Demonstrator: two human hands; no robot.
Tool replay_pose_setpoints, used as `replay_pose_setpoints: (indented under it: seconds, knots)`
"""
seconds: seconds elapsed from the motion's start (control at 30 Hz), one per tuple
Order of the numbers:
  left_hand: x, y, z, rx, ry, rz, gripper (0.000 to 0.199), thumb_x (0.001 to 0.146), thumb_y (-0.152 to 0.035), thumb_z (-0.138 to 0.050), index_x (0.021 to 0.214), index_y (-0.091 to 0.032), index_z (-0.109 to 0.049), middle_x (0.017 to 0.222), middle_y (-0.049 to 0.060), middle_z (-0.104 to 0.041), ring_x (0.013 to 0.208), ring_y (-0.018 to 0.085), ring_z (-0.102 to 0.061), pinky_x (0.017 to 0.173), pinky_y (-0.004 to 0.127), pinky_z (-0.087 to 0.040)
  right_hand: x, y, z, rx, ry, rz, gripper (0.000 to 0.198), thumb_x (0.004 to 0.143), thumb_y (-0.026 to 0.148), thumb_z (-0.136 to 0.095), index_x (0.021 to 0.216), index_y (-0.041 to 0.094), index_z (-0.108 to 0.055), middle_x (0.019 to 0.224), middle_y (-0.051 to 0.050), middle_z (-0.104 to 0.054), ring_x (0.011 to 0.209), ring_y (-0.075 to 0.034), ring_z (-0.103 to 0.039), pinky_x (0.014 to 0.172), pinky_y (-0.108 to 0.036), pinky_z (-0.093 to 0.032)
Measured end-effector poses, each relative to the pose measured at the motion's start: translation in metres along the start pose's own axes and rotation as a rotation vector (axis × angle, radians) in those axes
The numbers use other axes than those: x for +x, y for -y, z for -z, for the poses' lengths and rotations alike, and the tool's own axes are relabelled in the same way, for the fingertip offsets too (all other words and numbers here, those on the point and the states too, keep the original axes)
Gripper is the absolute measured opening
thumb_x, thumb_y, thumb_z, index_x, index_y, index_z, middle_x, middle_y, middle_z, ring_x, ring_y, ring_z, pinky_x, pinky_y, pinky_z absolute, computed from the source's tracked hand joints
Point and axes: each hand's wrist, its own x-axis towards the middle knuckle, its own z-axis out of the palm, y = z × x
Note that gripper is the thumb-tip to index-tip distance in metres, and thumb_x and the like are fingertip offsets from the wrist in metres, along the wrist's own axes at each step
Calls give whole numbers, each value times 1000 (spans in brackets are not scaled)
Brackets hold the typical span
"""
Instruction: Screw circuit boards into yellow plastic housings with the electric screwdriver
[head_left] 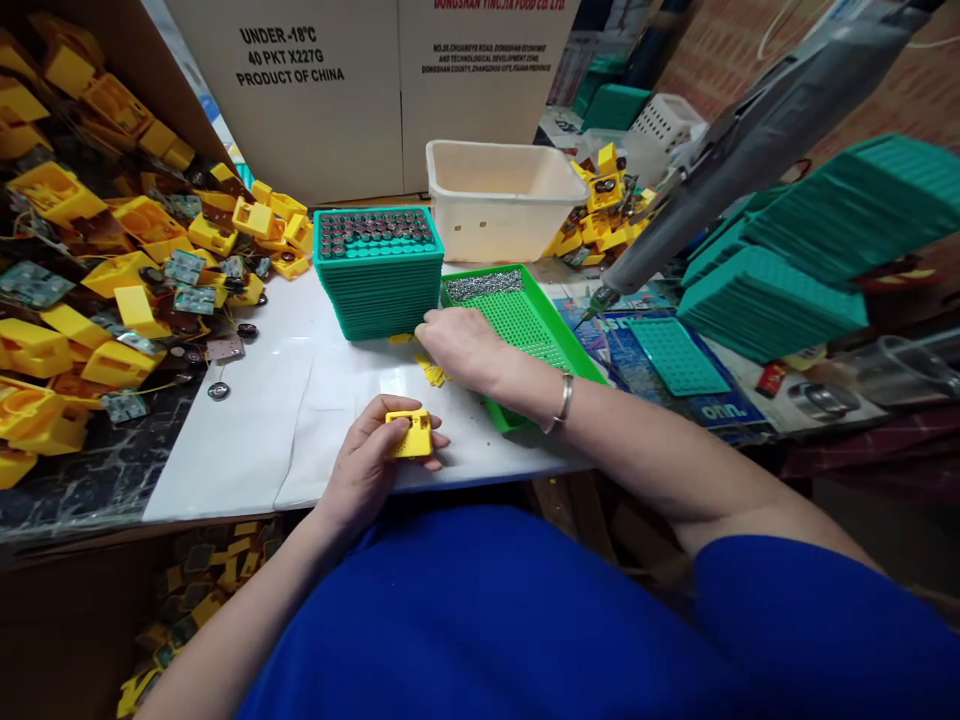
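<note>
Yellow housing (411, 440) is gripped in L hand (365, 452), fingers closed round it, thumb on its face, nr front edge of tabletop (247, 440). R hand (461, 345) is held by small yellow pcs (431, 373), nr teal tray stack (386, 293) & green tray (562, 323); its fingers are curled in, but whether anything's pinched can't be told.

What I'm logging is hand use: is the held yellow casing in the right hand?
No, the left hand holds the yellow casing, while the right hand is apart from it.
</note>
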Motion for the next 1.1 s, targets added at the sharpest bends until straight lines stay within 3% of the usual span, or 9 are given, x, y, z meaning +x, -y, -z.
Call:
replay_pose_setpoints:
  seconds: [0.17,0.37,0.57,0.67,0.77,0.87,0.97,1.1]
  knots:
    - [1,-2,0,-3,-30,-11,16,78,-22,-67,92,-18,-60,93,7,-74,82,24,-73,66,35,-59,17,11,0,-31,53,35,27,87,8,-50,98,9,-75,93,-22,-73,92,-27,-69,76,-34,-47]
    - [0,-8,4,21,-84,-36,18,79,-23,-68,96,-19,-63,95,7,-74,89,25,-72,73,37,-58,9,1,-3,16,62,83,30,90,11,-46,107,14,-71,102,-19,-72,94,-27,-67,69,-33,-43]
    - [-2,-11,7,27,-121,-71,20,79,-23,-68,97,-19,-59,92,7,-74,86,25,-73,71,36,-58,2,-8,-6,121,12,80,22,92,17,-48,103,15,-67,103,-12,-71,87,-19,-63,69,-29,-38]
    - [-1,-11,8,6,-114,-84,20,79,-23,-68,96,-19,-59,92,6,-74,87,25,-73,74,38,-59,-19,-6,-4,358,-103,129,16,93,22,-55,100,15,-67,99,-8,-70,86,-15,-61,72,-26,-40]
    - [0,-11,7,-12,-98,-80,21,79,-23,-69,97,-19,-60,91,6,-74,84,24,-73,74,39,-59,-45,-2,-7,625,-187,263,11,92,20,-57,98,15,-66,91,-4,-71,81,-12,-61,74,-23,-42]
    - [0,-11,3,-28,-81,-70,19,78,-22,-69,96,-18,-62,89,4,-73,77,22,-72,71,37,-60,-62,0,-17,694,-295,387,11,93,22,-58,95,15,-66,89,-4,-71,82,-12,-62,74,-23,-44]
    - [0,-12,1,-31,-42,-45,17,77,-20,-68,93,-17,-63,80,3,-71,70,20,-70,62,32,-59,-69,-1,-27,556,-430,501,17,95,26,-55,92,15,-67,84,-5,-69,78,-12,-61,71,-24,-45]
    - [4,-14,3,-14,44,27,16,75,-19,-67,91,-15,-64,69,3,-67,62,19,-66,51,27,-55,-70,-5,-33,103,-724,772,25,97,23,-50,79,15,-67,70,-4,-64,65,-13,-53,61,-29,-39]
